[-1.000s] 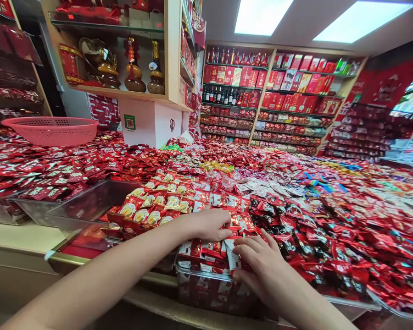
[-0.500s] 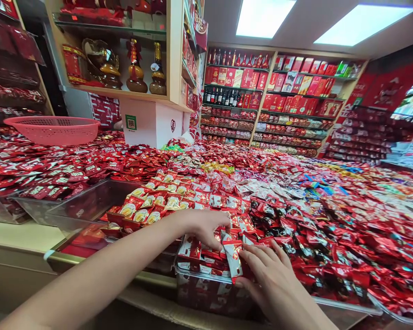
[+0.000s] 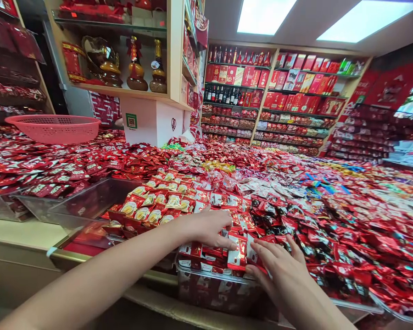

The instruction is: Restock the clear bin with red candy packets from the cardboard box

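A clear plastic bin (image 3: 213, 275) at the front centre is filled with red and white candy packets (image 3: 209, 261), lined up in rows. My left hand (image 3: 211, 229) reaches over these packets, fingers bent down and thumb pointing right at a red packet (image 3: 238, 250); whether it grips anything is unclear. At the bin's right part, my right hand (image 3: 280, 263) has its thumb and fingers around the edge of a white and red packet (image 3: 253, 252), partly hidden by the fingers.
Gold and red packets (image 3: 158, 204) lie left of my left hand, beside a clear bin (image 3: 89, 199). Loose red packets (image 3: 351, 256) spread to the right. A pink basket (image 3: 53, 130) sits at the back left, near a white pillar (image 3: 141, 123).
The packet formerly under my right fingertips now stands in the row, near my left thumb. My right hand has shifted slightly right, onto another packet. My left thumb has moved right.
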Tool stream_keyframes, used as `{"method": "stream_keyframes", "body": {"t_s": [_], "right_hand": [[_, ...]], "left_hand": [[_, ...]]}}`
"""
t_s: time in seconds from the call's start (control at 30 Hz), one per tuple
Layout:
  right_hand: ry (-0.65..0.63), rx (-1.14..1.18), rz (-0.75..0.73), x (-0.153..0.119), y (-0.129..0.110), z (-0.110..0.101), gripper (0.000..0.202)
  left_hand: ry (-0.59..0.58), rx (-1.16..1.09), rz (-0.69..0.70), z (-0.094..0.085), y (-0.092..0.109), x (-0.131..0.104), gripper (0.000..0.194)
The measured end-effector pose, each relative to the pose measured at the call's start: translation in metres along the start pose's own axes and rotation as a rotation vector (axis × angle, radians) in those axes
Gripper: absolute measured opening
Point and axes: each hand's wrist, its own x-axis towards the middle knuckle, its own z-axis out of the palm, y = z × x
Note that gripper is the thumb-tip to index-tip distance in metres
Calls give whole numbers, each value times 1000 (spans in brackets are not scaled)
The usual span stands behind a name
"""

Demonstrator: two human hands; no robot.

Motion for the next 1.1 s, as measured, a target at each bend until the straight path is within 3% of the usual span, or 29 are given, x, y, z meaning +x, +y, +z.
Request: {"method": "stream_keyframes", "body": {"t_s": [0.2, 0.43, 0.53, 0.63, 0.77, 0.93, 1.1], "right_hand": [[90, -41, -76, -5, 9, 2, 17], [159, 0, -74, -9, 11, 6, 25], [162, 19, -54, -8, 8, 5, 26], [168, 50, -55, -6, 5, 3, 28], [110, 71, -94, -5, 8, 0, 30], [-64, 80, -111, -3, 15, -5, 18], [-74, 166, -128, -2, 17, -5, 21]], "left_hand": [[9, -43, -4, 5, 2, -1, 50], [-106, -56, -97, 4, 7, -8, 63], [-103, -59, -38, 7, 7, -12, 75], [-67, -36, 26, 11, 9, -16, 74], [-33, -13, 42, 11, 15, -23, 69], [41, 0, 88, 11, 20, -25, 61], [161, 26, 69, 23, 23, -24, 61]]}}
